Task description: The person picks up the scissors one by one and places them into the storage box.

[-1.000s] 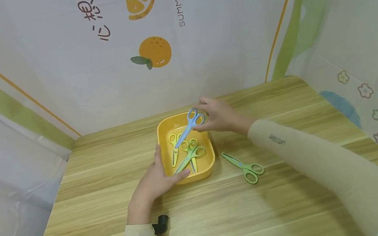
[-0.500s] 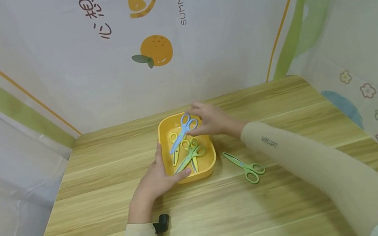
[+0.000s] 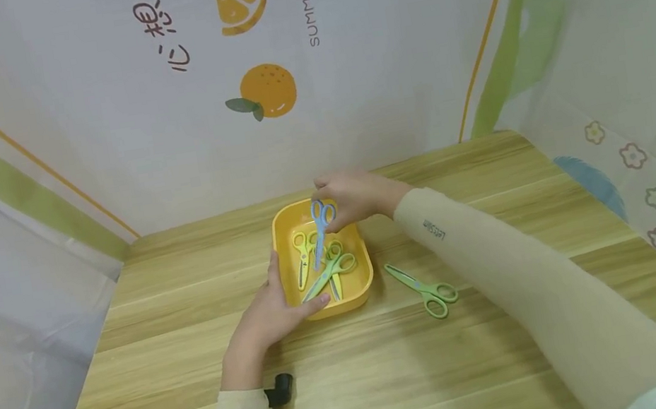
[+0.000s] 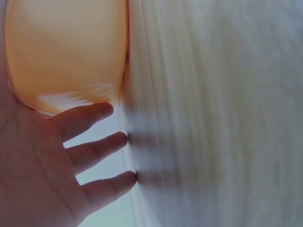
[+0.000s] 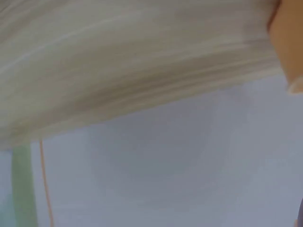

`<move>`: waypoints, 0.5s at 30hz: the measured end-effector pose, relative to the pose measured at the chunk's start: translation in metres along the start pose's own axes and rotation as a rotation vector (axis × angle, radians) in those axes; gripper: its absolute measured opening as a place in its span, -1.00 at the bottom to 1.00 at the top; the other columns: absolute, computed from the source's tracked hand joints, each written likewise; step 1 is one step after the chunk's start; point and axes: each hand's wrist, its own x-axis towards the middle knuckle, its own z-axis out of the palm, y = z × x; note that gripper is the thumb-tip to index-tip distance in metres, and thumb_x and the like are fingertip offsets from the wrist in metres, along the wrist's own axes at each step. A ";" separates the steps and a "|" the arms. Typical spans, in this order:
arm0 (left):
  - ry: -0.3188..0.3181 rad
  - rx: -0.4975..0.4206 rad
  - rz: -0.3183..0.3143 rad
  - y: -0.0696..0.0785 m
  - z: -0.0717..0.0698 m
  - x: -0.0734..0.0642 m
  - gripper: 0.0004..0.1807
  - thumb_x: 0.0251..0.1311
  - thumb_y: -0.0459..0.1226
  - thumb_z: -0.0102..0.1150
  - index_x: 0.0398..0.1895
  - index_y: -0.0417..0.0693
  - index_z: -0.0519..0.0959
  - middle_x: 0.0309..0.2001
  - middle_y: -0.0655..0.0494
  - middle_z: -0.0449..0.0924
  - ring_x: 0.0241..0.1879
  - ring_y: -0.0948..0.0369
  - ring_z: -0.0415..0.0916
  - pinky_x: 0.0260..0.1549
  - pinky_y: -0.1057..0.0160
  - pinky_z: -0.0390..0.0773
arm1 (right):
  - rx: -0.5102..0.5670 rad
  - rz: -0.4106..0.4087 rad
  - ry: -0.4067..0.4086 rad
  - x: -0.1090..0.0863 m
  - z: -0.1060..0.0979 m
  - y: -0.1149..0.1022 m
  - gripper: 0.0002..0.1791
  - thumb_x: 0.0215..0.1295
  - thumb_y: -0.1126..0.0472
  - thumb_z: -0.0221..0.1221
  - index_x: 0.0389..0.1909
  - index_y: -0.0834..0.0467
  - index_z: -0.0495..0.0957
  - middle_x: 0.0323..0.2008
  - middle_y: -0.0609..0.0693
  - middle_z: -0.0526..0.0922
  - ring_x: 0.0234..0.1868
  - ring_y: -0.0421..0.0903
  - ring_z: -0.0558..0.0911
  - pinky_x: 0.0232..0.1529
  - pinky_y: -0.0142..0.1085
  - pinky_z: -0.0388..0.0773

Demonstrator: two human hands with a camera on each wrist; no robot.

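A yellow tray [image 3: 368,277] stands on the table in the head view. My left hand [image 3: 264,312] lies against its near left corner, thumb over the front rim and index finger along the side. In the left wrist view that hand's fingers [image 4: 94,149] are straight and spread, the upper one at the tray wall [image 4: 66,52]. My right hand [image 3: 355,196] pinches blue scissors [image 3: 320,223] by the handles above the tray, blades slanting down. Inside lie green scissors [image 3: 327,270] across one yellow pair [image 3: 337,289], with another yellow pair [image 3: 302,263] at the left.
Another pair of green scissors [image 3: 420,286] lies on the wooden table [image 3: 178,314], right of the tray. A black piece [image 3: 280,389] sits at my left wrist. Behind the table's back edge hangs a printed white cloth [image 3: 371,69].
My right hand has moved left with the blue scissors, over the tray. Their blades have swung from slanting left to pointing more steeply toward me. My left hand has stayed at the tray.
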 end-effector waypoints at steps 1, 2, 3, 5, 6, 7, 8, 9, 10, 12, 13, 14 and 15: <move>-0.001 -0.002 -0.002 0.000 -0.001 0.000 0.61 0.01 0.52 0.35 0.74 0.09 -0.56 0.64 -0.36 0.14 0.54 -0.24 0.34 0.44 -0.30 0.41 | -0.018 -0.012 -0.014 0.002 -0.003 -0.003 -0.29 0.24 -0.13 0.49 0.28 0.23 0.64 -0.12 0.04 0.52 -0.20 -0.10 0.43 -0.15 -0.27 0.49; 0.000 -0.001 -0.001 0.000 -0.001 0.000 0.61 0.01 0.53 0.35 0.74 0.09 -0.56 0.65 -0.35 0.13 0.55 -0.24 0.33 0.44 -0.30 0.41 | -0.027 -0.016 -0.026 0.005 -0.006 -0.006 -0.31 0.24 -0.13 0.49 0.25 0.22 0.65 -0.13 0.03 0.50 -0.21 -0.10 0.42 -0.17 -0.27 0.48; 0.000 -0.002 -0.002 -0.001 -0.002 0.000 0.61 0.01 0.53 0.35 0.74 0.10 -0.56 0.66 -0.35 0.11 0.55 -0.24 0.32 0.45 -0.30 0.40 | -0.030 -0.017 -0.036 0.007 -0.010 -0.009 -0.33 0.25 -0.13 0.49 0.24 0.22 0.65 -0.15 0.02 0.49 -0.21 -0.11 0.42 -0.18 -0.28 0.47; 0.000 -0.005 -0.003 -0.001 -0.002 0.000 0.61 0.00 0.54 0.34 0.74 0.12 -0.56 0.67 -0.33 0.09 0.57 -0.25 0.29 0.46 -0.31 0.38 | -0.030 -0.007 -0.053 0.012 -0.015 -0.014 -0.33 0.25 -0.13 0.48 0.24 0.21 0.65 -0.16 0.00 0.46 -0.21 -0.11 0.41 -0.20 -0.28 0.45; 0.000 -0.005 -0.002 -0.001 -0.002 0.000 0.61 0.00 0.55 0.34 0.74 0.12 -0.56 0.67 -0.33 0.08 0.58 -0.25 0.28 0.46 -0.32 0.37 | -0.030 0.000 -0.059 0.014 -0.016 -0.016 -0.33 0.25 -0.14 0.47 0.24 0.20 0.65 -0.17 -0.01 0.46 -0.21 -0.10 0.42 -0.19 -0.28 0.46; 0.000 -0.007 -0.008 -0.002 -0.002 0.000 0.61 -0.02 0.55 0.34 0.74 0.15 -0.56 0.68 -0.31 0.07 0.59 -0.25 0.26 0.48 -0.31 0.36 | -0.023 0.012 -0.062 0.015 -0.017 -0.017 -0.31 0.25 -0.14 0.47 0.27 0.19 0.64 -0.15 -0.02 0.47 -0.20 -0.10 0.43 -0.18 -0.28 0.47; -0.001 -0.008 -0.007 -0.002 -0.001 0.000 0.61 -0.02 0.56 0.34 0.74 0.15 -0.56 0.68 -0.31 0.07 0.59 -0.25 0.26 0.48 -0.32 0.35 | -0.015 0.023 -0.063 0.016 -0.016 -0.019 -0.29 0.25 -0.14 0.47 0.30 0.19 0.63 -0.13 -0.02 0.49 -0.19 -0.10 0.45 -0.16 -0.27 0.50; -0.003 -0.010 -0.009 -0.002 0.000 0.000 0.61 -0.02 0.56 0.34 0.74 0.16 -0.56 0.68 -0.30 0.06 0.59 -0.24 0.26 0.48 -0.32 0.35 | -0.003 0.031 -0.062 0.017 -0.015 -0.019 -0.26 0.25 -0.15 0.47 0.34 0.19 0.62 -0.11 0.00 0.51 -0.17 -0.09 0.46 -0.13 -0.26 0.52; -0.003 -0.008 -0.010 -0.003 0.000 0.000 0.61 -0.03 0.56 0.34 0.74 0.17 -0.56 0.68 -0.30 0.07 0.59 -0.24 0.26 0.48 -0.32 0.35 | 0.006 0.039 -0.059 0.018 -0.013 -0.019 -0.23 0.24 -0.15 0.48 0.36 0.19 0.60 -0.08 0.01 0.53 -0.15 -0.08 0.47 -0.09 -0.25 0.54; -0.003 -0.011 -0.010 -0.003 0.002 0.000 0.61 -0.03 0.56 0.34 0.74 0.18 -0.56 0.68 -0.29 0.08 0.59 -0.24 0.27 0.47 -0.31 0.36 | 0.030 0.049 -0.048 0.019 -0.008 -0.018 -0.20 0.22 -0.16 0.49 0.38 0.20 0.59 -0.03 0.03 0.55 -0.10 -0.07 0.48 -0.03 -0.23 0.56; -0.003 -0.011 -0.008 -0.003 0.002 0.000 0.61 -0.02 0.56 0.34 0.74 0.18 -0.56 0.68 -0.29 0.08 0.58 -0.23 0.27 0.47 -0.32 0.36 | 0.041 0.053 -0.042 0.019 -0.005 -0.018 -0.19 0.22 -0.16 0.50 0.38 0.21 0.59 -0.02 0.05 0.56 -0.09 -0.06 0.47 -0.01 -0.22 0.56; -0.003 -0.014 -0.006 -0.003 0.003 0.000 0.60 -0.01 0.55 0.34 0.74 0.17 -0.56 0.68 -0.29 0.08 0.58 -0.23 0.28 0.47 -0.32 0.37 | 0.050 0.054 -0.037 0.018 -0.002 -0.017 -0.17 0.21 -0.17 0.50 0.39 0.21 0.58 -0.02 0.07 0.55 -0.09 -0.05 0.46 -0.01 -0.21 0.55; 0.000 -0.015 -0.006 -0.003 0.003 -0.001 0.60 -0.01 0.54 0.35 0.74 0.18 -0.56 0.68 -0.29 0.09 0.58 -0.23 0.29 0.47 -0.31 0.37 | 0.060 0.053 -0.032 0.018 0.000 -0.017 -0.17 0.20 -0.17 0.51 0.39 0.22 0.58 -0.04 0.06 0.54 -0.09 -0.05 0.45 -0.01 -0.22 0.53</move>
